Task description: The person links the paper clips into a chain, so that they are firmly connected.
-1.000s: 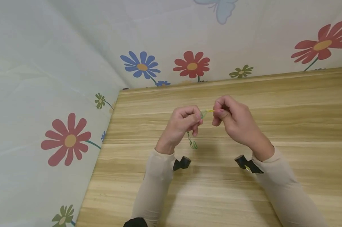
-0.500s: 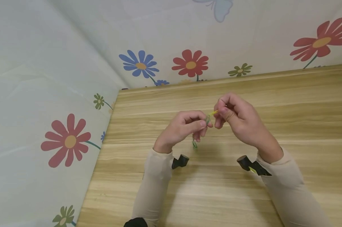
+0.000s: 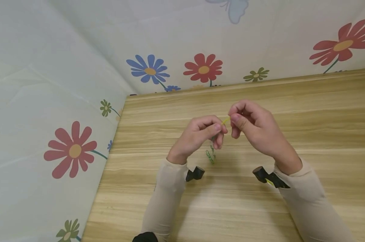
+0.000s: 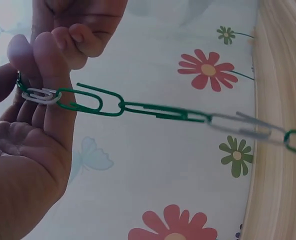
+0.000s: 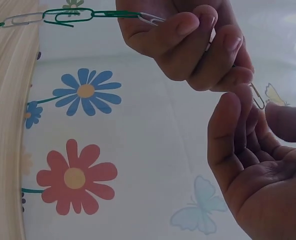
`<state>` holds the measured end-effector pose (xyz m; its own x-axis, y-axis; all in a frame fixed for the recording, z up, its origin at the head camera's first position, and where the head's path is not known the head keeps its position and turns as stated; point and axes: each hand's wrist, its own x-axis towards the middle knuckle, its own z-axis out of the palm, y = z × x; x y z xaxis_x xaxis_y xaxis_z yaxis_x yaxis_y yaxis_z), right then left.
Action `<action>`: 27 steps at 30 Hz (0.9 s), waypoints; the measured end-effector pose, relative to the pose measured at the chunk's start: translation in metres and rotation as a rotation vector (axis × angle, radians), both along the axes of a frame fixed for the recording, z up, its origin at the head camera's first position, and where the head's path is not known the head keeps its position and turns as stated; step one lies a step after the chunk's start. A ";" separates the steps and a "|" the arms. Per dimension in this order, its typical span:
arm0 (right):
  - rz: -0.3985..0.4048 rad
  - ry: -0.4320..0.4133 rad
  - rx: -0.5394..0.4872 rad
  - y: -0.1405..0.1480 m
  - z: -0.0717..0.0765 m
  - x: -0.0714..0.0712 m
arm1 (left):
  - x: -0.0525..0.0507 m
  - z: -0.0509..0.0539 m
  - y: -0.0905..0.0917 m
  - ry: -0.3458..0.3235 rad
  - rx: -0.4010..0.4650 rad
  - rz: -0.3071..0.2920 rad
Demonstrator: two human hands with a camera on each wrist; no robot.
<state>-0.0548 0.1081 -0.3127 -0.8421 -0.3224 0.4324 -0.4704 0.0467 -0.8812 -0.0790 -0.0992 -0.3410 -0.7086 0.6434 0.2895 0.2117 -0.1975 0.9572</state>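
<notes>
A chain of green and white paper clips hangs from my left hand, draped across its fingers in the left wrist view. In the head view its lower end dangles below that hand. Between the fingertips of both hands stretches a yellow paper clip. The right hand pinches one end of it between thumb and forefinger. Its other end goes in at my left thumb and fingertips, which hide how it meets the chain. From the right wrist view, part of the yellow clip shows near the right thumb.
Both hands are held above a wood-grain table. A white cloth with printed flowers stands behind it and on the left side. Black wrist mounts stick out from both sleeves.
My left hand has shifted right, closer to the right hand. The green clip that showed at the left fingertips is now hidden, leaving the yellow clip in the gap.
</notes>
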 end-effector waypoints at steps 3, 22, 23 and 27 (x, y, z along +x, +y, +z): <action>-0.011 -0.015 0.020 0.000 -0.001 -0.001 | -0.001 -0.001 -0.001 -0.008 0.037 0.007; -0.013 0.012 -0.353 0.000 -0.005 -0.006 | -0.003 -0.003 0.004 -0.029 0.017 -0.015; -0.022 0.022 -0.395 0.002 -0.005 -0.006 | -0.003 -0.003 0.005 -0.033 0.005 -0.017; -0.044 0.006 -0.582 0.009 -0.002 -0.007 | -0.003 -0.005 0.002 -0.058 -0.035 -0.024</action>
